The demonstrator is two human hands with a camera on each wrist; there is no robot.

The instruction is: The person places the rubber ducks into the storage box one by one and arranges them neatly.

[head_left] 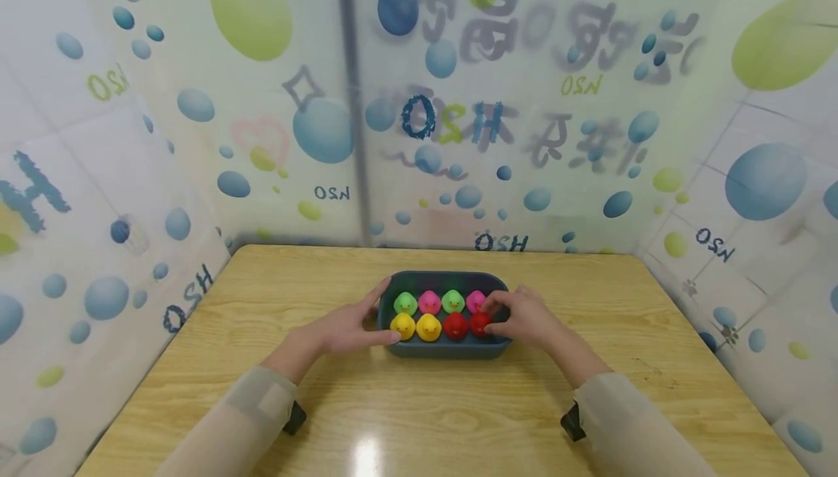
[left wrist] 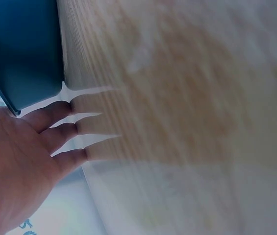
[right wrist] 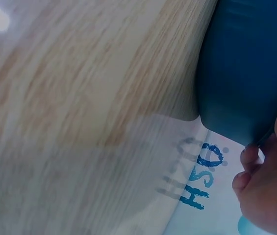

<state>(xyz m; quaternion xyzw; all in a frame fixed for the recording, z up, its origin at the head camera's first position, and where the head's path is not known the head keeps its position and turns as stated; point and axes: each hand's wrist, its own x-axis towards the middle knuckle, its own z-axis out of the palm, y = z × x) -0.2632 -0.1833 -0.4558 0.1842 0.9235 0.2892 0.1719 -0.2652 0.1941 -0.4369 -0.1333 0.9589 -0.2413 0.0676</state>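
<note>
A dark blue rectangular tub point(head_left: 445, 352) holds small toy ducks in two rows. Green ducks point(head_left: 453, 301) and pink ducks point(head_left: 429, 302) alternate at the back; two yellow ducks point(head_left: 428, 328) and two red ducks point(head_left: 455, 326) fill the front. My left hand point(head_left: 347, 326) rests against the tub's left end, its thumb over the rim by the leftmost yellow duck. In the left wrist view its fingers point(left wrist: 57, 139) extend past the tub wall. With thumb and forefinger, my right hand point(head_left: 527, 318) pinches the rightmost red duck point(head_left: 479, 324); its other fingers curl near the right rim.
The tub stands on a light wooden table point(head_left: 419, 411), toward its back edge. Walls covered in bubble-print sheeting point(head_left: 419, 135) enclose the table at the back and both sides. A glare spot shines near the front.
</note>
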